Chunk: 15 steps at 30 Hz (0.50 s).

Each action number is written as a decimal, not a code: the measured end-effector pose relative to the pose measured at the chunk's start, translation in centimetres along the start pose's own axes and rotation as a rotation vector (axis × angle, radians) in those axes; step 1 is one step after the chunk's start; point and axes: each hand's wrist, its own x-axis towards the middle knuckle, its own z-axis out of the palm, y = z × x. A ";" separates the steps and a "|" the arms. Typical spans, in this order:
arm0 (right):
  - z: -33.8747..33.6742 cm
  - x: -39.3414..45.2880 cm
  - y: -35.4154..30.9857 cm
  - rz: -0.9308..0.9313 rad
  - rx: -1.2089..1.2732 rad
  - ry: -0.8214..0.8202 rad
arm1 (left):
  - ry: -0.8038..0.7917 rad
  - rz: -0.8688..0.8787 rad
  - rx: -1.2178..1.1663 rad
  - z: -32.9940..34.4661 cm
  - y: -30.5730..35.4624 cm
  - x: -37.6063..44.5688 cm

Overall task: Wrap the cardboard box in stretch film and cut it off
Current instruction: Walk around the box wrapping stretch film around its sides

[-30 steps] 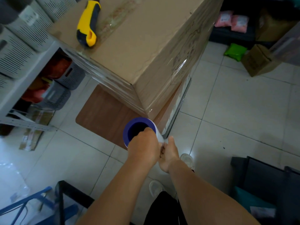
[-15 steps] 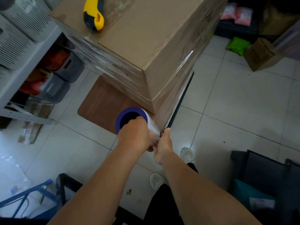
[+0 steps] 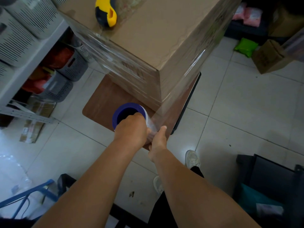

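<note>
Tiled floor [image 3: 246,112], low table [image 3: 105,99] carrying cardboard box [image 3: 164,30]. Left hand [image 3: 131,130] and right hand [image 3: 158,139] both grip film roll [image 3: 130,112] at box's 6 o'clock; film [image 3: 177,96] taut to corner.

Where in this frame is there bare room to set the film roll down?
Bare patches: the cardboard box top right of the yellow utility knife; the brown board left of the blue-cored stretch film roll; the white floor tiles right of the box. Crowded: grey baskets under the left shelf, and the far right corner.
</note>
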 end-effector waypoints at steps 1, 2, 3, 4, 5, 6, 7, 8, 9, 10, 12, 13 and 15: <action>0.2 -0.1 -0.1 0.001 0.001 -0.009 | -0.003 -0.003 0.010 -0.1 -0.3 0.2; 0.5 -0.2 -0.2 0.008 0.013 -0.018 | -0.006 -0.004 0.018 -0.2 -0.5 0.4; 0.9 -0.2 -0.4 0.013 0.028 -0.024 | -0.007 -0.003 0.022 -0.3 -0.8 0.6; 1.2 -0.2 -0.4 0.012 0.044 -0.028 | -0.007 0.000 0.022 -0.3 -1.0 0.8; 1.4 -0.1 -0.5 0.010 0.054 -0.031 | -0.006 0.002 0.022 -0.4 -1.3 1.1; 1.6 -0.1 -0.7 0.005 0.066 -0.041 | -0.003 0.005 0.025 -0.5 -1.5 1.3; 1.8 0.0 -0.7 0.007 0.067 -0.056 | 0.001 0.007 0.034 -0.7 -1.8 1.5; 2.0 0.1 -0.8 0.014 0.071 -0.071 | 0.005 0.009 0.046 -0.8 -2.0 1.6; 2.3 -0.1 -0.8 0.022 0.080 -0.084 | 0.005 0.010 0.057 -0.9 -2.3 1.8; 2.5 -0.1 -0.7 0.027 0.086 -0.093 | 0.003 0.012 0.067 -0.9 -2.6 1.8; 2.8 -0.2 -0.5 0.033 0.100 -0.115 | -0.006 0.013 0.092 -1.0 -3.3 1.9; 3.0 -0.3 -0.5 0.041 0.104 -0.137 | -0.009 0.011 0.103 -1.0 -3.7 1.9; 3.4 -0.7 -0.4 0.063 0.142 -0.185 | -0.017 0.001 0.107 -1.0 -4.5 1.9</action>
